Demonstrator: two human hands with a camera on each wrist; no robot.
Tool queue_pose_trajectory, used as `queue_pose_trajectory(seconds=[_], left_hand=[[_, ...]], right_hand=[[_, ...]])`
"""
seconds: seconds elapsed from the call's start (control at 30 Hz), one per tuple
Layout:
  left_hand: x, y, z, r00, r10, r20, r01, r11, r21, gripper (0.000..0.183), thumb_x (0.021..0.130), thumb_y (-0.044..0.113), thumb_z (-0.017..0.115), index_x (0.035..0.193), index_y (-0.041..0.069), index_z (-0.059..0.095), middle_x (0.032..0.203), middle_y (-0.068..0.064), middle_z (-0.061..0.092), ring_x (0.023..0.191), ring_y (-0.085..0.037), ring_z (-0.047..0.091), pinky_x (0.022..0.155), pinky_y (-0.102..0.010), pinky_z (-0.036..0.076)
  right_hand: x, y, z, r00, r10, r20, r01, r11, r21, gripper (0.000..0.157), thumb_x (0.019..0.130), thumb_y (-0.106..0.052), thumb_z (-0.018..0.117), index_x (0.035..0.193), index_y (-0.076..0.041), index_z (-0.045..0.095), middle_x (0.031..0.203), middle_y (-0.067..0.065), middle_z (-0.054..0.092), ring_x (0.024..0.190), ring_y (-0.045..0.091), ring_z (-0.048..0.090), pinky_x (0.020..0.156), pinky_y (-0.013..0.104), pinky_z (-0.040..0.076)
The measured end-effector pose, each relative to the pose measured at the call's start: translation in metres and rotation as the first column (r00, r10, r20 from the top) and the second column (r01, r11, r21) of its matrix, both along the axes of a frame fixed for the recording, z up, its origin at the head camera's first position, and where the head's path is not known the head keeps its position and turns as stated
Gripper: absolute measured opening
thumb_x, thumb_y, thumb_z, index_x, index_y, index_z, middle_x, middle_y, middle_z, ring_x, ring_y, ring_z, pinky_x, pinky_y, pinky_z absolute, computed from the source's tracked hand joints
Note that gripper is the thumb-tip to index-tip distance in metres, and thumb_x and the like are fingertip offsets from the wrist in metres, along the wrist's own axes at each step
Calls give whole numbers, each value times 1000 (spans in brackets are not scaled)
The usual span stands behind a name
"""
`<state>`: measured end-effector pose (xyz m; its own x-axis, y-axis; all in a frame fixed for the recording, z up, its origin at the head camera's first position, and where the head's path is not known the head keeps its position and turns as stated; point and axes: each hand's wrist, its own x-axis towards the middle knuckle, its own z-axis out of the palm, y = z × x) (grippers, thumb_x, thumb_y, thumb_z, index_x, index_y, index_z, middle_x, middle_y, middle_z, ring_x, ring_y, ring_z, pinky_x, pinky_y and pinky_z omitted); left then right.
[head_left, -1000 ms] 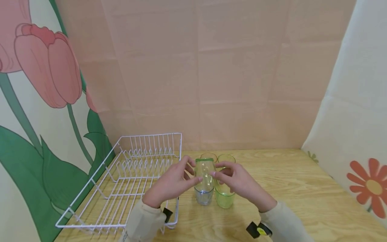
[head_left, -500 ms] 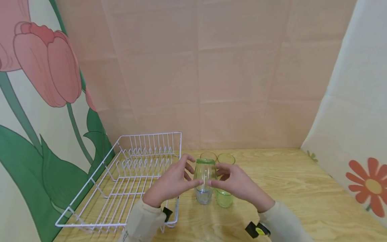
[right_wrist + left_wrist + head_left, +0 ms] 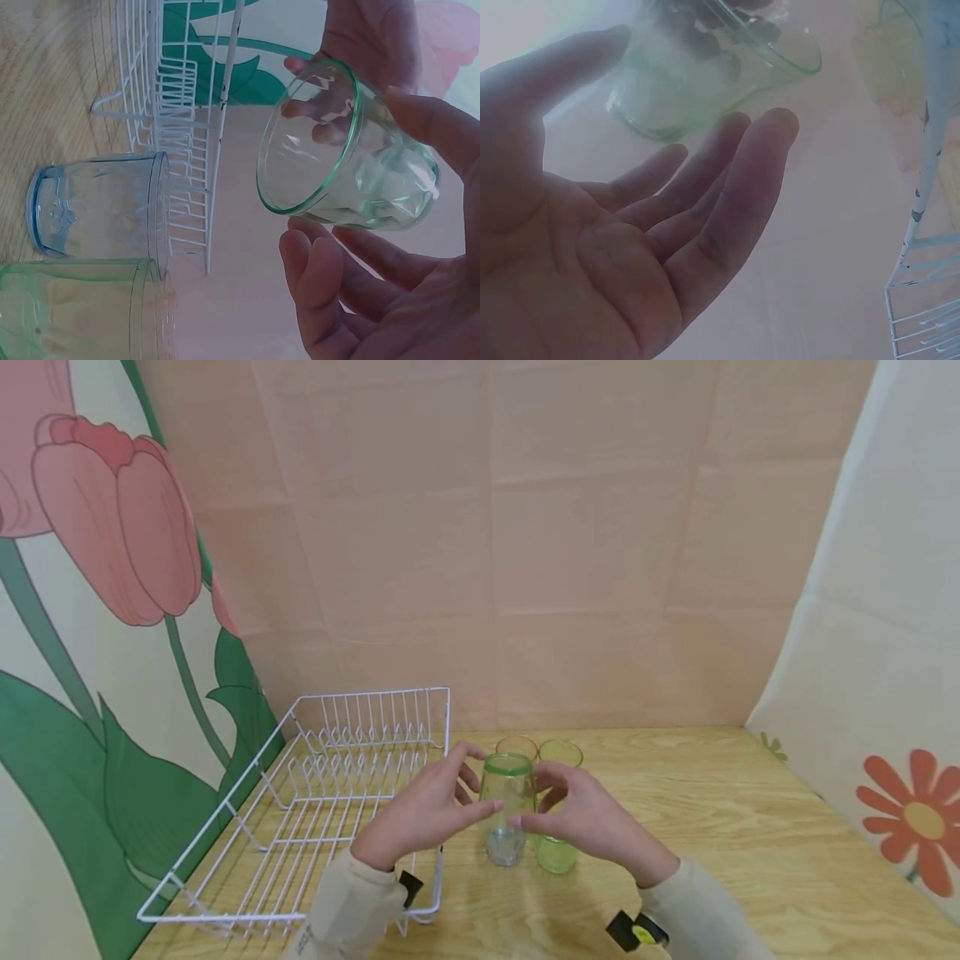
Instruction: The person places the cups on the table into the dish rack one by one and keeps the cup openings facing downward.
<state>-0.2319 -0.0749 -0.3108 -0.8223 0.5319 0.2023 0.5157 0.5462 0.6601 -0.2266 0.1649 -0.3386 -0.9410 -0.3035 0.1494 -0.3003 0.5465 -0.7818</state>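
Observation:
In the head view a pale green drinking glass (image 3: pixel 508 783) is upside down above a clear bluish glass (image 3: pixel 505 850). My right hand (image 3: pixel 588 810) holds it, thumb on one side and fingertips under the other, as the right wrist view shows. On the other side, my left hand (image 3: pixel 420 810) has its thumb tip right at the glass, with its fingers loosely bent beside it. The held glass (image 3: pixel 382 184) is tilted, rim toward the table. A yellow-green glass (image 3: pixel 557 857) stands beside the bluish one, partly behind my right hand.
A white wire dish rack (image 3: pixel 281 843) stands on the wooden table (image 3: pixel 712 835) to the left. Behind the held glass are an orange-rimmed glass (image 3: pixel 516 743) and a yellow-rimmed glass (image 3: pixel 562 750). A pink cloth backdrop (image 3: pixel 600 568) rises behind the table.
The held glass has tipped so its base shows as a rounder green ring in the head view. My right thumb has slid slightly left and down; the left hand has barely moved.

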Motion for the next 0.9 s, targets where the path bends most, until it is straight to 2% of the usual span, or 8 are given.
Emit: queue_pose_trajectory(seconds=[0.2,0.3,0.7,0.9], left_hand=[[-2,-2,0,1000,-25,-13,25,1000,1,53,94,41,69,135,14,48,99,1,65,84,-14,66,73,-30,54],[-3,-4,0,999,-31,-7,31,999,9,51,94,42,69,134,17,50,97,3,65,84,-15,66,72,-29,54],[-2,-7,-1,998,-60,-19,60,998,1,49,90,49,70,128,22,55,108,1,67,92,-14,65,73,-29,54],[-2,-9,2,994,-107,-4,107,994,28,50,89,46,72,129,21,56,109,1,67,92,-12,65,76,-27,55]], right_hand=[[0,-1,-2,999,31,-35,-31,1000,-2,59,78,-38,86,123,-9,62,111,4,65,92,21,61,73,36,53],[1,-1,-3,998,41,-46,-41,999,2,61,78,-38,86,125,-8,61,113,4,65,94,21,61,73,37,52],[6,-6,-2,992,117,-48,-118,993,-29,60,78,-34,86,129,-18,60,116,0,65,97,22,59,69,34,56],[9,-7,0,985,157,-71,-159,987,-16,57,79,-35,85,128,-19,60,114,-5,65,97,21,60,69,32,55]])
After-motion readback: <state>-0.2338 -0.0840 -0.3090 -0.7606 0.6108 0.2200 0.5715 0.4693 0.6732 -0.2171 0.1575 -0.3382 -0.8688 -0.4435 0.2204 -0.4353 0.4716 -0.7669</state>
